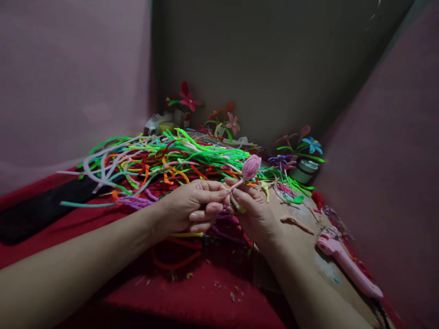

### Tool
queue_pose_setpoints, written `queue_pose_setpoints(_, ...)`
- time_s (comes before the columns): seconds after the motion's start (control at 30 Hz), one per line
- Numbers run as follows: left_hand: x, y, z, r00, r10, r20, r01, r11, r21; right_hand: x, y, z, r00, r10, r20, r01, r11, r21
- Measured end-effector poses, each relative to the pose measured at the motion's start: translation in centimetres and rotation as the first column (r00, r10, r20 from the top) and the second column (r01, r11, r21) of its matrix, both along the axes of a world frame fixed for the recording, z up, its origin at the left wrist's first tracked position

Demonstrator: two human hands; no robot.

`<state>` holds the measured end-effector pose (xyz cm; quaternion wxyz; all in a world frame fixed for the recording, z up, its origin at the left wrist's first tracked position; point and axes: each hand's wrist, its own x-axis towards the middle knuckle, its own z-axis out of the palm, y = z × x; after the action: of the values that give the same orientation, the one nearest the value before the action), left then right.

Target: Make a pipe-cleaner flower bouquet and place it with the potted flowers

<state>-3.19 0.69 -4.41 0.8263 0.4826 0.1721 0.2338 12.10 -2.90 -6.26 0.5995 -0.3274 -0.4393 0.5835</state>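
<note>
A pink pipe-cleaner flower bud (251,167) on a thin pink stem tilts up to the right between my hands. My left hand (202,203) pinches the lower end of the stem between thumb and index finger, its other fingers curled. Close against it, my right hand (252,208) is closed on the stem just below the bud, with the thumb on the near side. Part of the stem is hidden by my fingers. Something pale yellowish shows under my right thumb; I cannot make out what it is.
Behind my hands lies a heap of colourful pipe cleaners (192,153) on the red cloth (192,301). To the right, a pink glue gun (350,265) rests on a cardboard sheet (291,242). Finished flowers, including a blue one (312,145), stand at the back beside a white jar (304,171).
</note>
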Motion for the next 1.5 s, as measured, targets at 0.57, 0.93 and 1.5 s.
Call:
queue_pose_setpoints(0.57, 1.1, -0.7, -0.9, 0.806, 0.591, -0.027, -0.246, 0.376, 0.893, -0.4, 0.3, -0.4, 0.965, -0.257, 0.043, 0.251, 0.960, 0.121)
queue_pose_setpoints(0.93, 0.6, -1.0, 0.3, 0.944, 0.304, -0.129, -0.222, 0.872, 0.436, -0.1, 0.4, -0.8, 0.983, -0.159, 0.087, 0.144, 0.976, 0.162)
queue_pose_setpoints(1.5, 0.8, -0.2, -1.7, 0.760, 0.641, 0.106, -0.100, -0.046, 0.994, -0.8, -0.1, -0.4, 0.948, -0.314, 0.056, 0.312, 0.949, 0.050)
